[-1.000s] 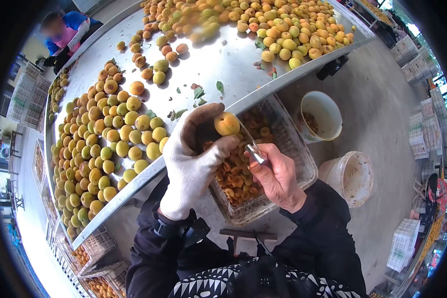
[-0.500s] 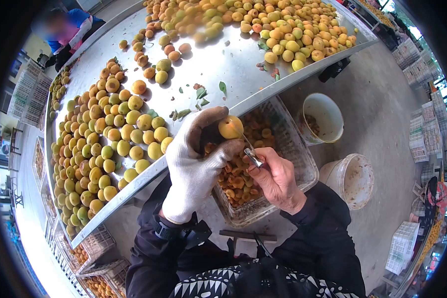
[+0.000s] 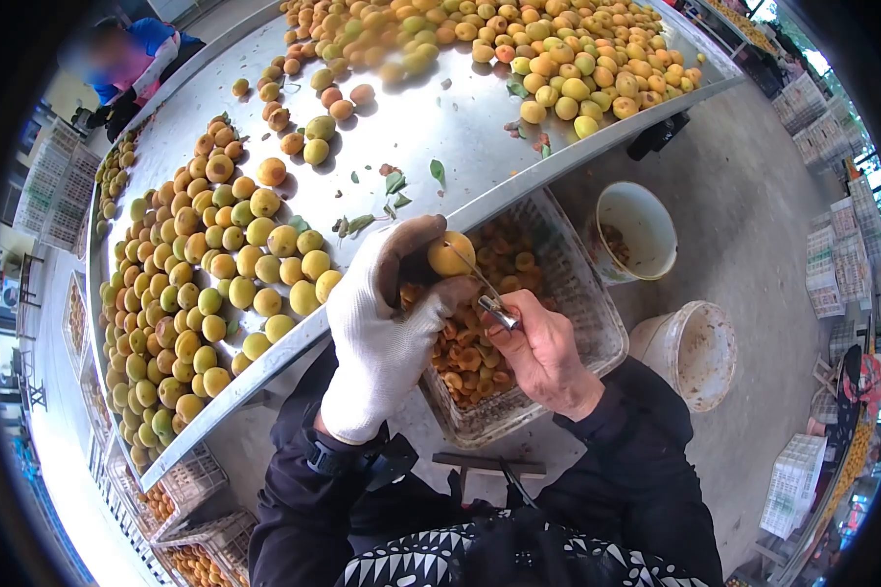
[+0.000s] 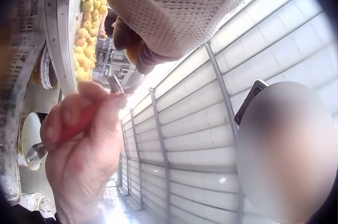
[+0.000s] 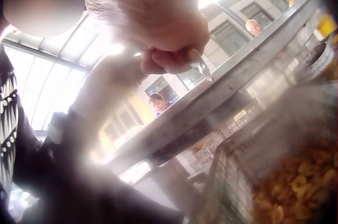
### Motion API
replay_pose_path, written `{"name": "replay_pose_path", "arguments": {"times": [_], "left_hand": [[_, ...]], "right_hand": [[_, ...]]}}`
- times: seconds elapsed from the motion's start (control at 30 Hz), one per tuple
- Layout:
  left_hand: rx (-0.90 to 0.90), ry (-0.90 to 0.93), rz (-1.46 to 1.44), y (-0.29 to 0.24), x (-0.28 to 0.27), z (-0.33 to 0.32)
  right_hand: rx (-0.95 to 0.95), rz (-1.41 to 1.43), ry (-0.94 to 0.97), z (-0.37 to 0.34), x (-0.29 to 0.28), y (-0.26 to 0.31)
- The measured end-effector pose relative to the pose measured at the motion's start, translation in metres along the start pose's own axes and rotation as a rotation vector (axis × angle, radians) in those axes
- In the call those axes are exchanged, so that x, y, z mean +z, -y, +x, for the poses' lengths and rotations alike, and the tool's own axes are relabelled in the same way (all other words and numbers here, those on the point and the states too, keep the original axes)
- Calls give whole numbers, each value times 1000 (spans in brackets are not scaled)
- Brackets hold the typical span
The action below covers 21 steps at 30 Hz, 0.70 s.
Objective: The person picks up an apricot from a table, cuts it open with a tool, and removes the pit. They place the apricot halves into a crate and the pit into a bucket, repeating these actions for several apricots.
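In a white knit glove with brown-coated fingers, my left hand [image 3: 372, 323] grips a yellow-orange apricot [image 3: 448, 256] between thumb and fingers. My bare right hand [image 3: 550, 357] holds a small knife [image 3: 500, 313], its thin blade lying across the apricot's face. The left wrist view shows the knife's red handle [image 4: 79, 124] wrapped by the right fingers, with metal at both ends. Both hands are over a crate [image 3: 582, 293] of cut apricot pieces [image 3: 475, 357], just off the metal table's edge.
The metal table [image 3: 382, 142] carries heaps of apricots [image 3: 186, 303] and a few loose leaves [image 3: 438, 172]. Two white buckets, one upright [image 3: 664, 230] and one tilted [image 3: 729, 357], are on the floor at right. Another person [image 3: 147, 59] is across the table.
The knife blade has shifted from the apricot's right edge onto its face. The apricot has turned slightly in the gloved fingers, and the left hand has moved a little down.
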<state>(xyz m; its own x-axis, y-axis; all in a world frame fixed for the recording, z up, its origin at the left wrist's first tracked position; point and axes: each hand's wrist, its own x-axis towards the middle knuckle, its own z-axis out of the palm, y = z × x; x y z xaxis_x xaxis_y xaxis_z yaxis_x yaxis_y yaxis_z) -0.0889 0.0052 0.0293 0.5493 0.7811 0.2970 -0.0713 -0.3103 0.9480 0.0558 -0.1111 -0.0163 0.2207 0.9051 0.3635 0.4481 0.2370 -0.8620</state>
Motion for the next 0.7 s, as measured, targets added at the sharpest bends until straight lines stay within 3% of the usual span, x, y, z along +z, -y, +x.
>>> {"name": "replay_pose_path", "arguments": {"times": [0.13,0.2,0.27,0.33,0.4,0.47,0.5,0.57,0.6,0.67,0.7], "left_hand": [[49,-15,40,2,4,-2],[-6,-155,-81,-3,8,-4],[351,-120,237,-6,6,1],[315,-97,276,10,5,10],[387,-334,148,8,-3,12],[386,-454,16,5,-8,8],[366,-445,-38,8,-10,6],[368,-364,-133,12,-11,-3],[423,-290,-1,14,-14,-4],[499,3,147,11,-13,-7],[454,129,180,4,-8,-5]], "right_hand": [[-29,-62,-5,0,2,-7],[-4,-69,-13,-2,5,-13],[77,-49,61,-8,15,-19],[-9,-5,108,-14,26,-16],[310,-93,70,-6,21,-21],[392,-45,-173,-9,10,-43],[513,142,-211,-16,1,-48],[530,347,-325,-17,-3,-40],[531,453,-386,-14,-7,-35],[475,493,-458,-8,-13,-26],[443,472,-460,-7,-20,-28]]}}
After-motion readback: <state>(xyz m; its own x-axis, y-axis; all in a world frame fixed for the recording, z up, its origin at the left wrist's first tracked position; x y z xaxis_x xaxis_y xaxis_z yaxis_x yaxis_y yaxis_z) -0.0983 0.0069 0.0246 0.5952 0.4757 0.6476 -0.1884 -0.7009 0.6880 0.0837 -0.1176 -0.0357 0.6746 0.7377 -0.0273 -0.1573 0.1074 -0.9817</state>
